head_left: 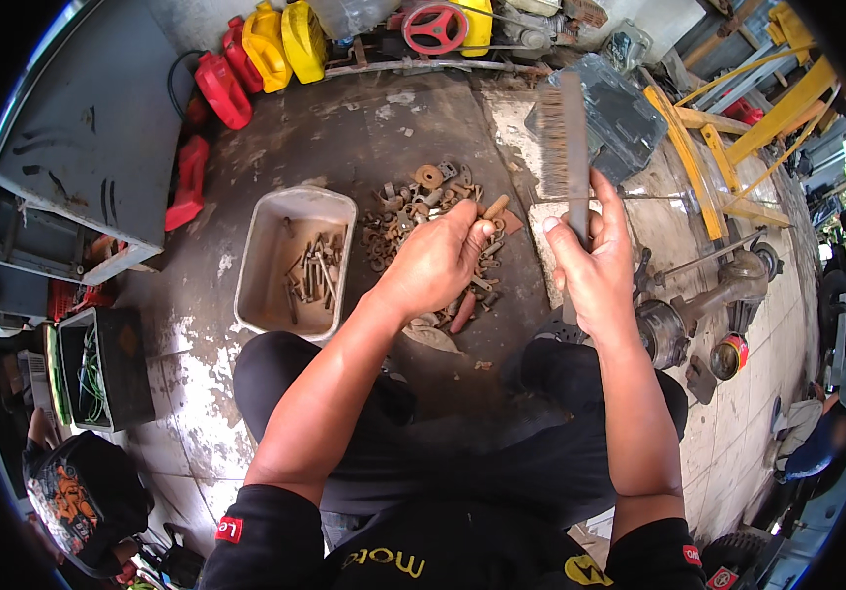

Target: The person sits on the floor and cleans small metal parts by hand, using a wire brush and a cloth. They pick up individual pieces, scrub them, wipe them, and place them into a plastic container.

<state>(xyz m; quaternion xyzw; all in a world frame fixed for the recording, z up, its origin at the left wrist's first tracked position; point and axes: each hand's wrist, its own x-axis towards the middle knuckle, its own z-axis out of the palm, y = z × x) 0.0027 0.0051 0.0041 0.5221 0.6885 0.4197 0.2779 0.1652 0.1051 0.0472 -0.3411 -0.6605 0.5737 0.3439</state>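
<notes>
My left hand (443, 258) is closed in a pinch on a rusty bolt (495, 206), whose brown end sticks out past thumb and forefinger. The rest of the bolt is hidden by the fingers. In my right hand (602, 265) is a long, flat brush (573, 138), held upright by its lower end with the dark bristles facing left. Bolt and brush are apart. Beneath my left hand lies a heap of rusty nuts, washers and bolts (398, 211) on the floor. Left of it, a whitish plastic tub (264, 221) holds several loose bolts (317, 270).
Red and yellow jugs (264, 44) line the far wall. A grey metal cabinet (89, 118) stands at left, above a black crate (128, 364). Right are a dark plastic case (620, 113), a yellow frame (689, 162) and a greasy axle part (723, 290). A person (89, 497) crouches at lower left.
</notes>
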